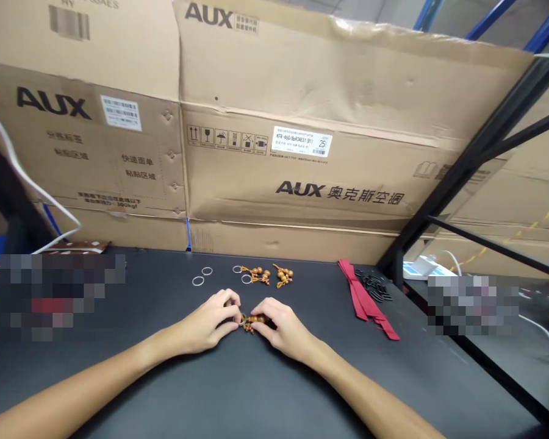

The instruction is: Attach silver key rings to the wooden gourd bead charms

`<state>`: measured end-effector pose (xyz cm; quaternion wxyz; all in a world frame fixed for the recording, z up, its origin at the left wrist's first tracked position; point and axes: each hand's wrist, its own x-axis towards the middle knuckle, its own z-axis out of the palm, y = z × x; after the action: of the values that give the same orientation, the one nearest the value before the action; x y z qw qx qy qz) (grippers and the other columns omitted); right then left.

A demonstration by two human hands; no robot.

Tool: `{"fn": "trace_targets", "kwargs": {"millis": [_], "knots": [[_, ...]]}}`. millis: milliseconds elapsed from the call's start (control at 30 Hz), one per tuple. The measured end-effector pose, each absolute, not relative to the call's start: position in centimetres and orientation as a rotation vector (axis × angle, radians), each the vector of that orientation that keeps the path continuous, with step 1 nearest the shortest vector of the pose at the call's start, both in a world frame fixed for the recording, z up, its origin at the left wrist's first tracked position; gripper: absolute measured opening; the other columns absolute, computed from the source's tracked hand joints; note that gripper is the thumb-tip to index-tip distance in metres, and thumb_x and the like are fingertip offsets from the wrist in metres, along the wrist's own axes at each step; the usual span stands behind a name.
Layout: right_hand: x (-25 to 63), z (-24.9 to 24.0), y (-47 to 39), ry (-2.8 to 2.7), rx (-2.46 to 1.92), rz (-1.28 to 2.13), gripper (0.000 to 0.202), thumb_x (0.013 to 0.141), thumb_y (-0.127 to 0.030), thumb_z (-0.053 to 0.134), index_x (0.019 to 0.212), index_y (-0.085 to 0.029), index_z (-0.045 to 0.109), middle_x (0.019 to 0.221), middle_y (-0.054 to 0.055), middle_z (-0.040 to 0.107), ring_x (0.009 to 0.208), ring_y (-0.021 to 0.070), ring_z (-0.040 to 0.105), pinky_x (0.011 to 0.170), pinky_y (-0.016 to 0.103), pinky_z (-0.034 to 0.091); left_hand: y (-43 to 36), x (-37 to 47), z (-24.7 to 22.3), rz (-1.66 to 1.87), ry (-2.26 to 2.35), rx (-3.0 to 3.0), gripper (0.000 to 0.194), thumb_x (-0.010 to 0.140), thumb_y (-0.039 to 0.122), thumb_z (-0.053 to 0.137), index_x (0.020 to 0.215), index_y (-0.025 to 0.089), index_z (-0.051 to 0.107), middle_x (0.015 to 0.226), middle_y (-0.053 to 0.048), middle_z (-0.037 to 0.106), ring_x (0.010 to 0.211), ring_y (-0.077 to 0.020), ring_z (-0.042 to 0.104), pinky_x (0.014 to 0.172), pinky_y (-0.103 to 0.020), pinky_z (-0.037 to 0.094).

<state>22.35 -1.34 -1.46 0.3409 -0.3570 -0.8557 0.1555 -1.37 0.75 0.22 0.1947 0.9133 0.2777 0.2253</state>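
At the middle of the dark table [174,390], my left hand [213,323] pinches a metal ring [243,320]. My right hand [281,326] is closed on a wooden bead charm [256,319] beside the ring, low over the tabletop. Small beads of the charm hang between the two hands. Beyond my hands lie two bare rings [198,281], two bead charms with rings beside them [258,274], and more bead charms [283,275] with orange cord. Whether the held ring is threaded through the cord cannot be made out.
Red strips [366,299] and a pile of black cords [375,286] lie at the right. Cardboard sheets [293,79] stand behind the table, with black metal frame bars [466,158] at the right. A white cable [32,174] hangs at the left.
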Motion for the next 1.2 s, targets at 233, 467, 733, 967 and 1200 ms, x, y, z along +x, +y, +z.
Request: {"fn": "trace_targets", "kwargs": {"millis": [233,467,733,967,1200], "knots": [[21.82,-1.26,-1.78,-2.246,-0.899,0.446,0.007,0.091,-0.024,0.059,0.095,-0.02,0.063,0.087,0.005,0.063,0.078,0.0169,0.059,0.073,0.028,0.049,0.48,-1.2,0.19,0.657,0.843,2.574,0.009,0.092,0.028,0.056,0.091,0.02,0.058,0.112,-0.007,0.05,0.103,-0.0219,0.051,0.091,-0.035,0.046],[22.0,-1.61,-1.54,-2.233,-0.92,0.402,0.007,0.091,-0.023,0.059,0.095,-0.019,0.063,0.087,0.005,0.064,0.079,0.0174,0.059,0.075,0.029,0.049,0.39,-1.23,0.25,0.642,0.754,2.64,0.015,0.097,0.017,0.045,0.09,0.02,0.058,0.11,-0.007,0.051,0.098,-0.0195,0.051,0.09,-0.032,0.045],[22.16,-1.52,-1.55,-2.218,-0.969,0.392,0.006,0.09,-0.022,0.06,0.095,-0.019,0.063,0.087,0.005,0.065,0.079,0.0174,0.06,0.074,0.029,0.05,0.1,-1.24,0.28,0.672,0.814,2.64,0.008,0.091,0.026,0.058,0.096,0.02,0.059,0.111,-0.007,0.052,0.101,-0.0221,0.052,0.091,-0.035,0.045],[22.0,-1.56,-1.57,-2.225,-0.97,0.393,0.009,0.092,-0.025,0.057,0.095,-0.02,0.063,0.088,0.005,0.065,0.081,0.0181,0.059,0.075,0.03,0.05,0.25,-1.23,0.26,0.678,0.784,2.676,0.015,0.096,0.019,0.047,0.09,0.02,0.06,0.108,-0.007,0.052,0.098,-0.0205,0.052,0.089,-0.034,0.046],[22.24,-1.54,-1.47,-2.222,-0.965,0.361,0.006,0.091,-0.023,0.059,0.093,-0.02,0.063,0.086,0.005,0.065,0.079,0.0177,0.059,0.074,0.03,0.049,0.29,-1.27,0.12,0.661,0.82,2.655,0.006,0.091,0.025,0.059,0.095,0.02,0.059,0.112,-0.007,0.052,0.102,-0.0224,0.052,0.092,-0.035,0.045]]}}
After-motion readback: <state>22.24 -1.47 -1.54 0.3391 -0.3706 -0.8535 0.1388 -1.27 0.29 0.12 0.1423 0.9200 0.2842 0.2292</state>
